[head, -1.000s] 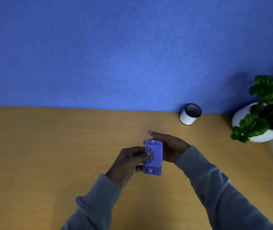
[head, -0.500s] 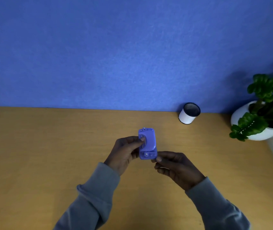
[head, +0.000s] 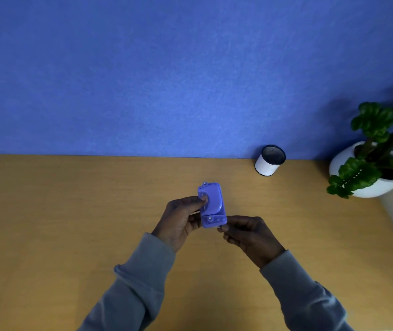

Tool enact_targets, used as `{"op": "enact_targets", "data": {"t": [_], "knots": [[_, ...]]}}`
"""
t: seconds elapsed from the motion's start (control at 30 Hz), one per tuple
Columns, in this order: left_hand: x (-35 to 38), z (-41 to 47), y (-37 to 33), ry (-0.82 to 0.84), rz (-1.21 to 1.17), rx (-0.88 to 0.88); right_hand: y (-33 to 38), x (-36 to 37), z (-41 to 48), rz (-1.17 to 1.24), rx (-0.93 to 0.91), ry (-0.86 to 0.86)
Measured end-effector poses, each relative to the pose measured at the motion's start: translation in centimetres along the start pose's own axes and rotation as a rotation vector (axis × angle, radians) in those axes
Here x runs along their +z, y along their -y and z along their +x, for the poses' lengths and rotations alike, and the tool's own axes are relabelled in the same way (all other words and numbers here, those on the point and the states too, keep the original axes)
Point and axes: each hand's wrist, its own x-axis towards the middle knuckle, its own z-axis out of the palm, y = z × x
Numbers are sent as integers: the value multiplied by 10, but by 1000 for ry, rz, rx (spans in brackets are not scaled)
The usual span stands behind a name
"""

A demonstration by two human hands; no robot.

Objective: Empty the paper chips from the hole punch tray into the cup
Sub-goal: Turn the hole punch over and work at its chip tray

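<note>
A small purple hole punch [head: 212, 204] is held above the wooden table [head: 59, 223], its long side pointing away from me. My left hand [head: 181, 219] grips its left side, thumb on the upper face. My right hand [head: 248, 235] pinches the near end of the punch with its fingertips. The cup [head: 269, 161], white with a dark rim, stands at the table's back edge against the blue wall, up and right of the punch and well apart from it. No paper chips can be made out.
A green plant in a white pot [head: 370, 177] stands at the right back of the table. A blue wall [head: 166, 80] rises behind the table.
The right hand left the far side of the punch and came round to its near end. The punch rose and shifted slightly left in the left hand.
</note>
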Motion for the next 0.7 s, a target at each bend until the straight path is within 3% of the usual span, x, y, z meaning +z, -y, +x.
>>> {"op": "enact_targets", "data": {"t": [0.27,0.7], "knots": [[0,-5,0,-33,75,43,-3,14,-9,87,22,112],[8,-18,2,16,104,63,-9,22,-8,-12,-5,56]]}}
